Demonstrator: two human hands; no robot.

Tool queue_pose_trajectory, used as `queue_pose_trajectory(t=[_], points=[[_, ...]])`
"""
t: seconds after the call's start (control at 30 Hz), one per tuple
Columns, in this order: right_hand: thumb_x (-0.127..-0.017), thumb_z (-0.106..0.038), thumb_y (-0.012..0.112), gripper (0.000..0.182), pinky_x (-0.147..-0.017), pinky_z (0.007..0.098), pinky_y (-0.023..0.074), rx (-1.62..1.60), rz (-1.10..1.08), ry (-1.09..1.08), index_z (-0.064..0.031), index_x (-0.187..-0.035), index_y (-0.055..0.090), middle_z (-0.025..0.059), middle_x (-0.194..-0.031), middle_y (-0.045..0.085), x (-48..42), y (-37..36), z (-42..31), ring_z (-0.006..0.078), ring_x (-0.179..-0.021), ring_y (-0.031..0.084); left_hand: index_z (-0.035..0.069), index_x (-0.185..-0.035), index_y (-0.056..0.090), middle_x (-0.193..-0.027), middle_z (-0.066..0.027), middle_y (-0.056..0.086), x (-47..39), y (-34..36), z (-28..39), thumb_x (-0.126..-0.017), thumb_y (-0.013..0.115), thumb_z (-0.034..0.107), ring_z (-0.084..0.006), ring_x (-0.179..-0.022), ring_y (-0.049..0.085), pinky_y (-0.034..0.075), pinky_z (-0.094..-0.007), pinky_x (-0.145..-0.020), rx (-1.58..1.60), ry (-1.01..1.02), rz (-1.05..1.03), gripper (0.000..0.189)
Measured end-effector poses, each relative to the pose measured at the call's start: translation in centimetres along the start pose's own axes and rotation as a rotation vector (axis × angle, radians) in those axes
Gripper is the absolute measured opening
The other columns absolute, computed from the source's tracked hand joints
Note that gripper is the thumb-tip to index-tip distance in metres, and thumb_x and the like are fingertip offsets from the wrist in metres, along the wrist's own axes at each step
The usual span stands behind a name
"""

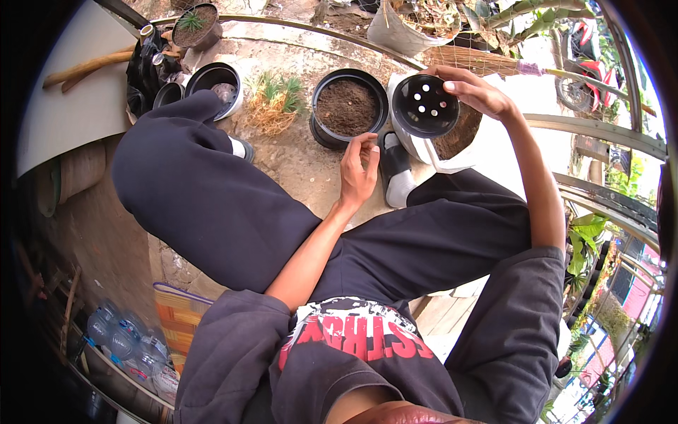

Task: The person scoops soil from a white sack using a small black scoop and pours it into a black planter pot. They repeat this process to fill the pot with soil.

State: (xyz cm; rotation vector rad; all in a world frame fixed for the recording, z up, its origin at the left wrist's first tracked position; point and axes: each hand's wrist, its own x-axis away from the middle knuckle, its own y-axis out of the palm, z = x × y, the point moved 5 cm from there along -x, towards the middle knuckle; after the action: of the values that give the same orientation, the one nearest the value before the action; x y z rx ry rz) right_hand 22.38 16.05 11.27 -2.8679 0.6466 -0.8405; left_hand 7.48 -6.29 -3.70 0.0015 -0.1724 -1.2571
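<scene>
My right hand [479,94] grips the rim of a black plastic plant pot [412,119], thumb over its edge. Light shows through several drainage holes in the pot's base, and it looks bare inside. Behind and below it is a white sack [460,165] of dark soil [458,135]. My left hand [362,168] has loosely bent fingers and holds nothing visible. Its fingertips are close to the near rim of a second black pot [318,127], partly filled with brown soil [347,106]; whether they touch it I cannot tell.
Left of the soil-filled pot, small green plants with bare straw-coloured roots [273,103] lie on the concrete. Farther left are a white pot with a black inside [236,95] and a black plastic bag [143,69]. A potted seedling [192,22] and a stick broom [474,59] are beyond.
</scene>
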Motion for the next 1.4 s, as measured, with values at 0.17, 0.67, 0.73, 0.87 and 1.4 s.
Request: queue_pose_trajectory(t=[0.17,0.67,0.73,0.87,1.4], points=[[-0.096,-0.05,0.066,0.08,-0.113,0.0425,0.042,-0.298,-0.054,0.091,-0.0014,-0.154,0.043,0.016,-0.146,0.056,3.5,-2.2,2.1,0.0248,-0.132,0.054,0.005,-0.149,0.049,-0.139,-0.0147,0.06,0.5,2.8,-0.2,-0.102,0.064,0.018,-0.0248,-0.12,0.064,0.055,-0.0352,-0.096,0.129,-0.024,-0.265,0.051],[-0.084,-0.068,0.068,0.079,-0.087,0.046,0.0555,1.075,0.512,0.452,0.0007,-0.122,0.065,0.0237,-0.118,0.066,7.8,-7.8,10.7,0.0351,-0.104,0.068,0.008,-0.167,0.012,-0.172,-0.0172,0.014,2.0,6.4,-0.5,-0.107,0.043,0.053,-0.0358,-0.147,0.042,0.034,-0.0477,-0.121,0.258,-0.212,-0.701,0.081],[-0.082,-0.068,0.069,0.079,-0.087,0.0489,0.0554,1.123,0.577,0.433,0.002,-0.12,0.064,0.028,-0.116,0.065,7.2,-7.7,11.5,0.0391,-0.105,0.068,0.009,-0.167,0.012,-0.173,-0.0159,0.013,2.0,6.5,-0.3,-0.107,0.041,0.057,-0.0352,-0.147,0.042,0.035,-0.0488,-0.12,0.287,-0.233,-0.703,0.082],[-0.083,-0.063,0.072,0.076,-0.087,0.0489,0.0548,1.182,0.613,0.362,0.0003,-0.125,0.064,0.0269,-0.11,0.064,5.4,-6.7,12.8,0.0395,-0.102,0.068,0.01,-0.167,0.012,-0.172,-0.0147,0.015,2.1,6.6,0.0,-0.106,0.04,0.059,-0.0343,-0.145,0.044,0.037,-0.0491,-0.119,0.301,-0.27,-0.689,0.083],[-0.087,-0.06,0.067,0.069,-0.099,0.0443,0.052,0.687,0.05,0.284,-0.0113,-0.136,0.067,0.0177,-0.129,0.069,3.4,-1.5,11.0,0.032,-0.116,0.066,0.012,-0.168,0.013,-0.172,-0.0114,0.018,2.2,6.3,0.2,-0.104,0.042,0.063,-0.0321,-0.139,0.05,0.038,-0.047,-0.116,0.339,-0.263,-0.691,0.087]])
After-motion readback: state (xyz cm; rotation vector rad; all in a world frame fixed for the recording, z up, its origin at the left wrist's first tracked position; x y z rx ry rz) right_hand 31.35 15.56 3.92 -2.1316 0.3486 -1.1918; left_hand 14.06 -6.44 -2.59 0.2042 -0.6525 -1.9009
